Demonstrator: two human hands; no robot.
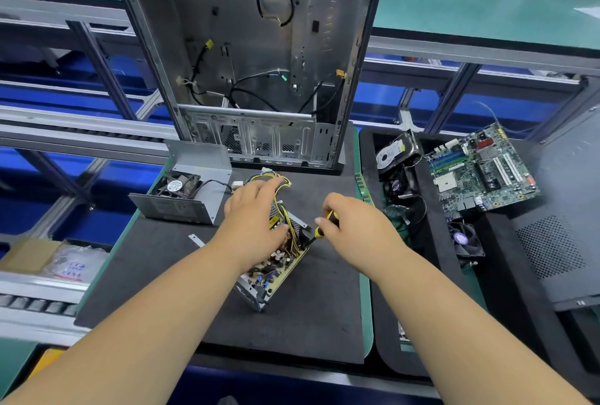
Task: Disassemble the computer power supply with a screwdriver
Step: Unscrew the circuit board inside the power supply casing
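Yellow-black screwdriver [326, 226] gripped by right hand [354, 222]; left hand [256, 219], fingers straight, presses one power supply [276, 261].

We cannot see the screwdriver [325, 226] tip behind the power supply [276, 269]; the left hand [256, 219] hides its fingers, perhaps among the wires.

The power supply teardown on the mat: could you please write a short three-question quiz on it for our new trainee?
1. True or false: the power supply has its cover off, circuit board exposed.
2. Which hand grips the screwdriver? A) left hand B) right hand
3. Fill in: the removed cover with the fan lies to the ____ of the power supply.

Key: 1 true; 2 B; 3 left.
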